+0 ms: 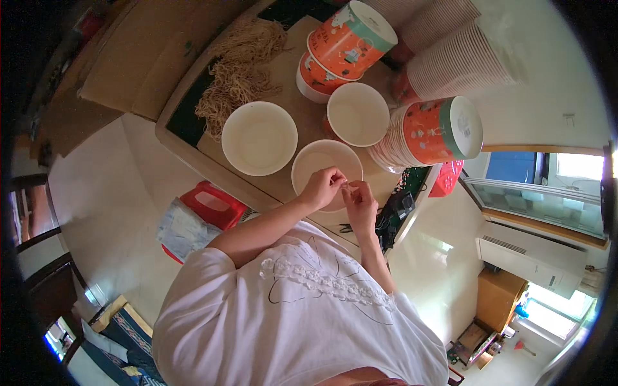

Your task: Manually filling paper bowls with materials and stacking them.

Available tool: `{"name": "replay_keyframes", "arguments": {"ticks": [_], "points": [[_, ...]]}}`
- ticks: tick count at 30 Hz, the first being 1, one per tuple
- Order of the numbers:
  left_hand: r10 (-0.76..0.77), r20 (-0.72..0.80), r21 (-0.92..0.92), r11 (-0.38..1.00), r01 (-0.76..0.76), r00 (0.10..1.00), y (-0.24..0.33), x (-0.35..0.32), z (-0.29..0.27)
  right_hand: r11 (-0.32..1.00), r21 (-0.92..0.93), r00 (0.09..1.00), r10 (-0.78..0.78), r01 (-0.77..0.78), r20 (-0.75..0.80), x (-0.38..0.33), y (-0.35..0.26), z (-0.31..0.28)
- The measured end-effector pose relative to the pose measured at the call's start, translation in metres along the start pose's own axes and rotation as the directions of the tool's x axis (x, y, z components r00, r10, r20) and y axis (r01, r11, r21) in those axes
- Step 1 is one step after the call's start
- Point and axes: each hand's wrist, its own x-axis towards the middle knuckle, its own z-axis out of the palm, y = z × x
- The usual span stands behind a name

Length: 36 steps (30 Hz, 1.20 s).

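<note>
My left hand [324,187] and my right hand [361,204] meet above the near white paper tub [308,161], fingers pinched close together. Something tiny or thin may be between the fingertips, but I cannot make it out. The tub stands upright under my hands, and they hide part of its inside. Two more upright paper tubs flank it: a wide white one [259,138] to the left and another [358,114] behind to the right. A tangled heap of tan string [241,71] lies at the table's far left.
Orange-and-green printed tubs [353,42] are stacked at the back. A nested stack of tubs [431,132] lies on its side at right; tall stacks [457,64] stand behind. Black cables and a device [400,206] sit by the right edge. A red stool [215,204] is at left.
</note>
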Motion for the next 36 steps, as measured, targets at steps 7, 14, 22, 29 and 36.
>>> {"name": "replay_keyframes", "arguments": {"ticks": [7, 14, 22, 29, 36], "points": [[-0.002, 0.022, -0.018, 1.0, 0.003, 1.0, 0.002, -0.001, 0.001, 0.968, -0.033, 0.959, -0.25, 0.247, -0.137, 0.001, 0.011, 0.006], [0.057, -0.048, -0.022, 0.998, -0.058, 0.997, 0.004, -0.003, -0.002, 0.986, -0.021, 0.978, -0.168, 0.167, -0.12, -0.003, 0.01, 0.006], [0.172, -0.073, 0.12, 0.979, -0.163, 0.982, -0.002, -0.005, 0.004, 0.974, -0.133, 0.968, -0.2, 0.181, -0.15, -0.007, 0.003, 0.004], [0.309, -0.03, 0.417, 0.868, -0.269, 0.95, 0.003, -0.005, 0.008, 0.986, -0.121, 0.982, -0.13, 0.114, -0.134, -0.01, 0.005, 0.001], [0.317, 0.009, 0.317, 0.899, -0.304, 0.948, 0.015, -0.005, 0.003, 0.995, -0.076, 0.983, -0.083, 0.071, -0.163, -0.011, 0.007, 0.001]]}}
